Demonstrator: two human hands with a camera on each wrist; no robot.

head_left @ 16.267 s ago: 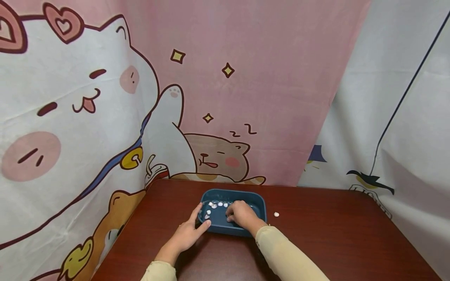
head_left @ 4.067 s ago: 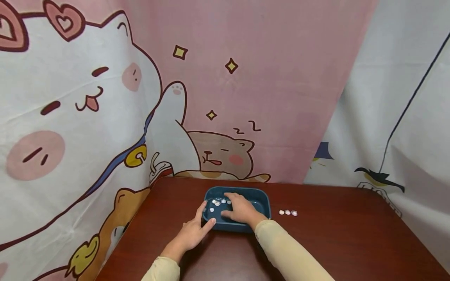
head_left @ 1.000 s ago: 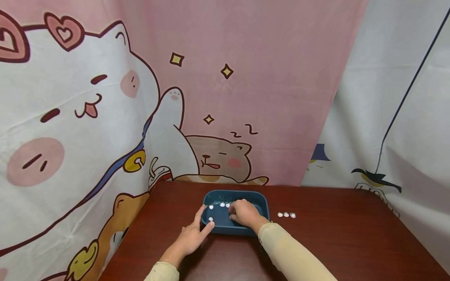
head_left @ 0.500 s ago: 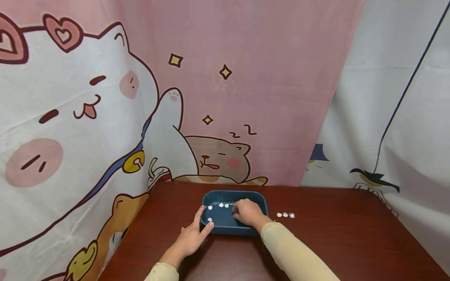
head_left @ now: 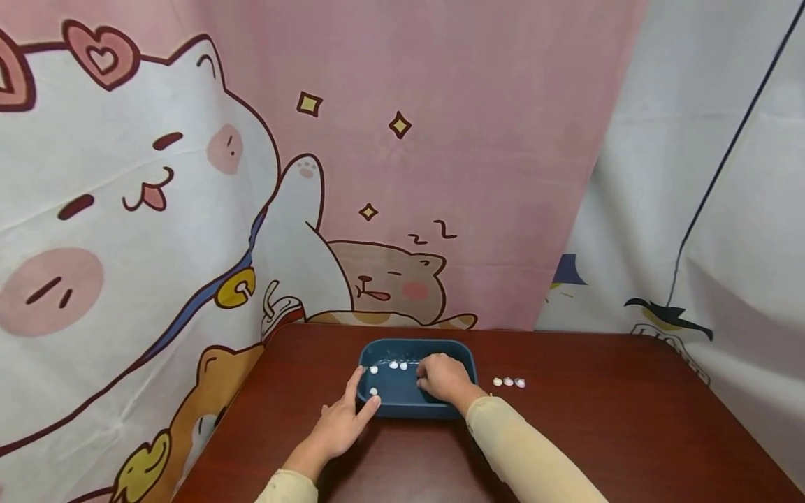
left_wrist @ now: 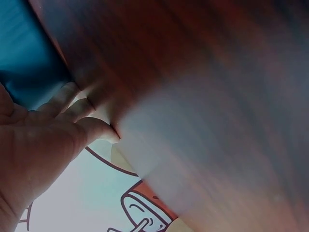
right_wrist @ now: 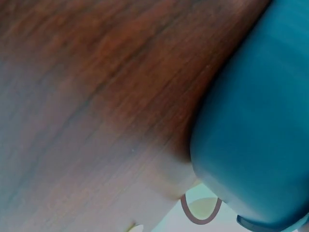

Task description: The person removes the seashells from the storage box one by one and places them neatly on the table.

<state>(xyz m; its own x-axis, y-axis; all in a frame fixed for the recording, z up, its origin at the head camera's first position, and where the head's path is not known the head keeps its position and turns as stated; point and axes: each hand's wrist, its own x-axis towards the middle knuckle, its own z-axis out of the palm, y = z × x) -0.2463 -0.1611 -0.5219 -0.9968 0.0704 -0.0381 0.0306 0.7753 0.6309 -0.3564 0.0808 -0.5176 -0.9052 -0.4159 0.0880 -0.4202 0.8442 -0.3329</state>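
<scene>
In the head view, a dark blue rectangular tray (head_left: pixel 402 409) stands on the table. Several small white shell-like pieces (head_left: pixel 393 365) lie inside it, mostly toward its left and far sides. My left hand (head_left: pixel 336 427) rests against the tray's left end, thumb and forefinger spread. In the left wrist view, that hand (left_wrist: pixel 41 137) has its fingers extended beside the tray. My right hand (head_left: pixel 443 378) reaches over the near rim with curled fingers low inside the tray; whether they pinch a piece is hidden. The right wrist view shows only the tray's outer wall (right_wrist: pixel 256 121).
Three similar white pieces (head_left: pixel 509 382) sit in a short row on the table right of the tray. The reddish-brown wooden table (head_left: pixel 604 419) meets a printed cartoon cloth (head_left: pixel 490 209) behind and on both sides.
Since the oldest frame, the row outside has grown from one piece to three, and fewer pieces show inside the tray. Over the last second my right hand shifted slightly right; the left stayed put.
</scene>
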